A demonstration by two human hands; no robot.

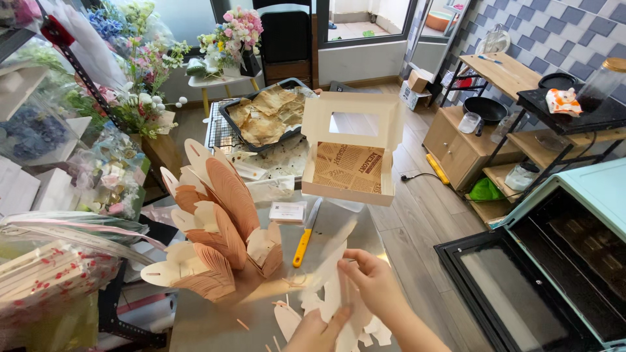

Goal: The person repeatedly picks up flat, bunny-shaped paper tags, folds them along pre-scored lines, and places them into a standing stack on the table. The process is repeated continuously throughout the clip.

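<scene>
My left hand (317,332) and my right hand (370,281) both grip a flat, die-cut white card sheet (334,287) held over the steel table (215,319), near its front edge. Left of my hands lies a fanned stack of flat pink-and-cream box blanks (215,221). A yellow-handled knife (301,244) rests on the table just beyond my hands. Farther back an open cream box with a window lid (352,146), lined with printed paper, sits at the table's far right.
A dark baking tray with crumpled brown paper (264,114) rests on a wire rack behind. Flower bouquets (130,98) crowd the left side. An open mint oven (554,261) stands at the right, with wooden shelves (482,124) beyond.
</scene>
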